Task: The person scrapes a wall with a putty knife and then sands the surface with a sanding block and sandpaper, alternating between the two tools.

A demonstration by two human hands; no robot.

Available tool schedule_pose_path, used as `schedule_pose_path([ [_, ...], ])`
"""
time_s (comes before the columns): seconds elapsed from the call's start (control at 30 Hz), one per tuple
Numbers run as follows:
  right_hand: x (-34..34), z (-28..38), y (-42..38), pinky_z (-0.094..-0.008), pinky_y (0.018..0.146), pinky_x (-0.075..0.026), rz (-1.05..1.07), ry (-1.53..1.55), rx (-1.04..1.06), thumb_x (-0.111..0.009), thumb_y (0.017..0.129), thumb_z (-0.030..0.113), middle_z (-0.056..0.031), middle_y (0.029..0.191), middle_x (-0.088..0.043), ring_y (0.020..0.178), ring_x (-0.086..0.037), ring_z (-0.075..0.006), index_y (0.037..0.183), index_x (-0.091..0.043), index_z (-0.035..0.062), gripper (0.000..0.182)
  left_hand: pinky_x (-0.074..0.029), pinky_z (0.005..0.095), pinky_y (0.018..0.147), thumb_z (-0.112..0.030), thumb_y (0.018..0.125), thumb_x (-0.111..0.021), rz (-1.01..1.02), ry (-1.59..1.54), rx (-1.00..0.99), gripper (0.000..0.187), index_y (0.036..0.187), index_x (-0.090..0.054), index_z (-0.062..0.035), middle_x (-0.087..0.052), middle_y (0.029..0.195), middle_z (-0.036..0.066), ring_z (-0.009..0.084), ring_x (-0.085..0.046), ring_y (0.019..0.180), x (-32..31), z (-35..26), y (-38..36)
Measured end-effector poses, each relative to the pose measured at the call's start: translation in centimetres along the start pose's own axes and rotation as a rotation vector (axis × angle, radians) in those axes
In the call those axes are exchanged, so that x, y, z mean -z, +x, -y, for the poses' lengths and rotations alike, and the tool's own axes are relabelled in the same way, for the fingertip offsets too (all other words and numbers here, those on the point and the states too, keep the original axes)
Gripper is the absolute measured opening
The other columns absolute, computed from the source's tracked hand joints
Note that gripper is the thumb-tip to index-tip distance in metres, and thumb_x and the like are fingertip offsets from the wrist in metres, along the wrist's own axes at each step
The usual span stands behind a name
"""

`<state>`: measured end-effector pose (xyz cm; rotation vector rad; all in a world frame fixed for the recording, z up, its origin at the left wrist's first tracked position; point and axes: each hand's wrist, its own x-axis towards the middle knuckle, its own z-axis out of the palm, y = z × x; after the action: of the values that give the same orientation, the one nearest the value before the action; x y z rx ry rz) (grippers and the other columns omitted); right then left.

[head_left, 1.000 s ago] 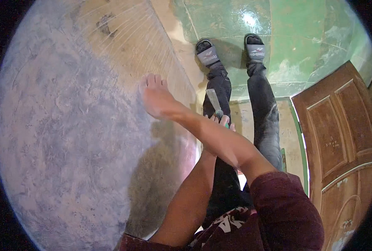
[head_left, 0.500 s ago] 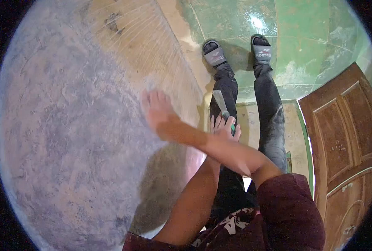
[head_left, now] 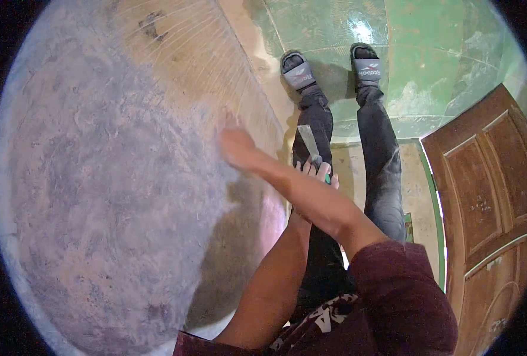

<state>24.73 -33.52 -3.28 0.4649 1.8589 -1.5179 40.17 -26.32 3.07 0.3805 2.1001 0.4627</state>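
My left hand (head_left: 315,170) is closed around a putty knife (head_left: 308,141) with a green handle. Its flat grey blade points away from me, above my dark trouser leg. My right arm crosses over my left forearm. At the plastered wall (head_left: 115,178) on my left is my right hand (head_left: 236,144), its fingers smeared by motion. Whether its palm touches the surface cannot be made out. Grey, patchy plaster covers most of that wall, with a bare yellowish area (head_left: 186,53) near the top, marked by thin streaks.
My feet in grey sandals (head_left: 299,76) rest on a green floor (head_left: 423,65) with whitish smears. To the right stands a brown panelled door (head_left: 483,190), and a pale strip with a green edge (head_left: 432,196) lies beside it.
My right hand has moved a little to the right along the wall, and its spread fingers have become blurred. My left hand still holds the putty knife, shifted slightly left in view.
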Motion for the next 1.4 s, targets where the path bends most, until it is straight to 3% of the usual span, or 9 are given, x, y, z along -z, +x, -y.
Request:
schedule_pose_path([
  [0.27, 2.1, 0.0, -1.7, -0.0506, 0.115, -0.035, -0.268, -0.180, 0.351, -0.042, 0.088, 0.006, -0.0398, 0.148, -0.034, 0.135, -0.045, -0.0446, 0.145, -0.008, -0.0240, 0.073, -0.035, 0.0589, 0.107, -0.027, 0.086, -0.066, 0.006, -0.089, 0.007, 0.021, 0.097, -0.056, -0.0111, -0.062, 0.093, 0.016, 0.0416, -0.056, 0.104, -0.2, -0.2, -0.2],
  [0.37, 3.6, 0.7, -2.5, -0.0518, 0.106, -0.044, 0.321, -0.153, -0.028, -0.042, 0.088, 0.008, -0.0408, 0.138, -0.045, 0.122, -0.057, -0.0442, 0.146, -0.008, -0.0236, 0.074, -0.034, 0.0589, 0.108, -0.028, 0.086, -0.066, 0.001, -0.038, 0.001, 0.023, 0.099, -0.056, -0.0108, -0.062, 0.095, 0.018, 0.0422, -0.056, 0.105, -1.6, 0.4, -0.7],
  [0.43, -2.2, 2.2, -7.9, -0.0495, 0.101, -0.049, -0.231, -0.537, 0.375, -0.044, 0.089, 0.012, -0.0436, 0.136, -0.045, 0.114, -0.061, -0.0474, 0.143, -0.014, -0.0256, 0.072, -0.034, 0.0592, 0.108, -0.028, 0.087, -0.066, 0.002, -0.043, 0.026, 0.024, 0.100, -0.056, -0.0107, -0.062, 0.096, 0.018, 0.0423, -0.056, 0.105, -1.9, 0.6, -0.4],
  [0.57, 0.2, 0.5, -6.6, -0.0483, 0.101, -0.050, -0.388, -0.215, 0.425, -0.047, 0.088, 0.012, -0.0464, 0.132, -0.046, 0.115, -0.060, -0.0493, 0.138, -0.023, -0.0290, 0.069, -0.032, 0.0594, 0.109, -0.028, 0.087, -0.066, 0.033, -0.074, 0.049, 0.023, 0.099, -0.056, -0.0112, -0.063, 0.100, 0.021, 0.0435, -0.055, 0.108, -2.0, 0.6, -1.0],
  [0.67, 2.1, -1.0, -2.7, -0.0579, 0.114, -0.033, 0.391, 0.194, -0.129, -0.044, 0.087, 0.008, -0.0459, 0.138, -0.041, 0.131, -0.044, -0.0551, 0.135, -0.030, -0.0296, 0.063, -0.031, 0.0593, 0.110, -0.027, 0.087, -0.065, 0.046, -0.050, 0.063, 0.023, 0.099, -0.055, -0.0107, -0.063, 0.103, 0.023, 0.0440, -0.054, 0.113, -1.2, 0.2, -0.9],
  [0.9, 4.0, 5.1, -11.2, -0.0484, 0.103, -0.050, -0.292, -1.281, 0.596, -0.050, 0.081, 0.003, -0.0444, 0.125, -0.054, 0.116, -0.060, -0.0484, 0.130, -0.038, -0.0302, 0.061, -0.028, 0.0605, 0.112, -0.028, 0.087, -0.063, 0.013, -0.099, 0.048, 0.024, 0.100, -0.057, -0.0087, -0.061, 0.110, 0.024, 0.0428, -0.051, 0.120, -0.7, -0.3, -0.6],
  [0.97, -3.2, -0.8, -4.9, -0.0564, 0.104, -0.045, 0.103, -0.403, 0.352, -0.055, 0.082, 0.010, -0.0469, 0.132, -0.047, 0.127, -0.048, -0.0551, 0.125, -0.046, -0.0289, 0.059, -0.029, 0.0592, 0.111, -0.026, 0.087, -0.065, -0.024, -0.067, 0.032, 0.023, 0.100, -0.056, -0.0096, -0.061, 0.113, 0.024, 0.0434, -0.052, 0.117, -0.1, -0.5, -0.5],
  [1.23, -1.1, 6.2, -7.6, -0.0540, 0.103, -0.046, -0.363, -0.407, 0.387, -0.049, 0.084, 0.004, -0.0518, 0.129, -0.043, 0.116, -0.053, -0.0580, 0.126, -0.033, -0.0351, 0.060, -0.031, 0.0603, 0.109, -0.026, 0.086, -0.066, -0.022, -0.050, 0.010, 0.023, 0.099, -0.056, -0.0099, -0.062, 0.103, 0.022, 0.0430, -0.053, 0.114, -0.5, -0.5, -0.6],
  [1.4, 3.2, 5.2, -6.5, -0.0664, 0.101, -0.042, 0.218, -0.445, 0.334, -0.051, 0.095, 0.014, -0.0510, 0.140, -0.032, 0.131, -0.040, -0.0601, 0.132, -0.034, -0.0313, 0.060, -0.033, 0.0613, 0.107, -0.026, 0.086, -0.066, 0.019, -0.006, -0.024, 0.022, 0.098, -0.056, -0.0101, -0.061, 0.101, 0.021, 0.0432, -0.054, 0.110, 0.0, -0.4, 0.6],
])
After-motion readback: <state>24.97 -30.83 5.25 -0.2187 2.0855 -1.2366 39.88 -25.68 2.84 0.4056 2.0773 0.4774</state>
